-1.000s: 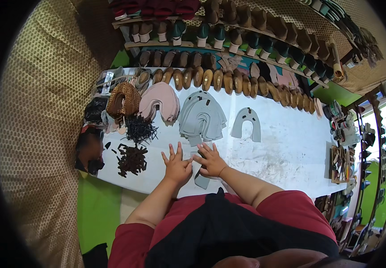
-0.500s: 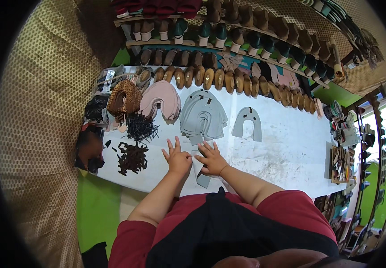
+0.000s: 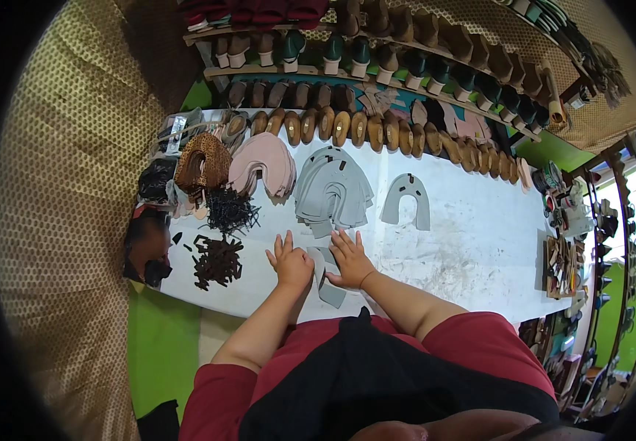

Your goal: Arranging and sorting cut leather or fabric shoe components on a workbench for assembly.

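left hand (image 3: 291, 262): fingers spread, palm flat, pressing left edge of grey cut piece (image 3: 327, 278); grips nothing
right hand (image 3: 348, 259): open, flat on same piece, its right side
grey cut piece: at near edge of white table (image 3: 472, 242), between both hands
step: looks like smoothing/flattening the piece
next move: likely needs a pinch grip on an edge to lift it
grey stack (image 3: 333, 192): just beyond piece
single grey upper (image 3: 406, 198): beyond, right
dark strips (image 3: 217, 259): left of piece

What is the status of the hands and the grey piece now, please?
Left hand and right hand flat, fingers spread, on the grey cut piece. Piece lies on the white table. Grey stack just beyond, nothing blocking.
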Motion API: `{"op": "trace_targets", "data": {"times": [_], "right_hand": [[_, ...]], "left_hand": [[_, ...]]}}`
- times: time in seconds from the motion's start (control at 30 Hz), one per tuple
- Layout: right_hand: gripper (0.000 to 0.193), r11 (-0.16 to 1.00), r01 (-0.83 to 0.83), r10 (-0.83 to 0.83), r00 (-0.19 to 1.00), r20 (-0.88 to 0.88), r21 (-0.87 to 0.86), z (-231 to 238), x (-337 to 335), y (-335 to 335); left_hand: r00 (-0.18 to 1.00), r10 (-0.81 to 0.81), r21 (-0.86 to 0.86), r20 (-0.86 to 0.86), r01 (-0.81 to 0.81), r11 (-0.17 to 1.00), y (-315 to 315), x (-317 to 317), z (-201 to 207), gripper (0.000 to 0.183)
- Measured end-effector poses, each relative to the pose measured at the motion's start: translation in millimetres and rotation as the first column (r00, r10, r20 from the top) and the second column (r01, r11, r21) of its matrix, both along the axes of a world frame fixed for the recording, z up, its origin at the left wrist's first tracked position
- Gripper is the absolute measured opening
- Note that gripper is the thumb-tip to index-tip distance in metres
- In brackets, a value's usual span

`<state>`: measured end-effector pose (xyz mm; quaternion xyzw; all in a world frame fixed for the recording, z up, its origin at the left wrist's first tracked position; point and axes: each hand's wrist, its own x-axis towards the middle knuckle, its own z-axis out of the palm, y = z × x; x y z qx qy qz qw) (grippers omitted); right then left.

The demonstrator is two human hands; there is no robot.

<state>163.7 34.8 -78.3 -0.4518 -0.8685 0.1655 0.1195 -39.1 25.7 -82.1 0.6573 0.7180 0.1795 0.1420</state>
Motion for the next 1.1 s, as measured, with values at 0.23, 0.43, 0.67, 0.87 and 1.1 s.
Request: {"op": "trace_targets", "data": {"times": [0.23,0.43,0.67,0.87,1.1], "right_hand": [[0.064,0.99,-0.041,0.049,0.997,-0.061,0.132,-6,2,-1],[0.052,0.99,-0.028,0.038,0.997,-0.069,0.141,-2,1,-2],[0.051,0.996,-0.03,0.034,0.998,-0.048,0.09,1,3,-2],[0.05,0.997,-0.031,0.035,0.998,-0.057,0.077,0,3,-2],[0.05,0.994,-0.028,0.037,0.996,-0.082,0.11,-3,2,-2]], "left_hand": [[0.999,0.001,-0.051,0.047,0.001,0.999,1,0,8,0.014],[0.995,-0.102,-0.094,0.017,0.104,0.99,9,-9,12,0.013],[0.999,-0.044,-0.093,0.032,0.047,0.995,4,-7,14,0.011],[1.0,-0.021,-0.107,0.006,0.021,0.994,3,-11,15,0.012],[1.0,-0.01,-0.111,0.012,0.012,0.994,-1,-12,17,0.012]]}}
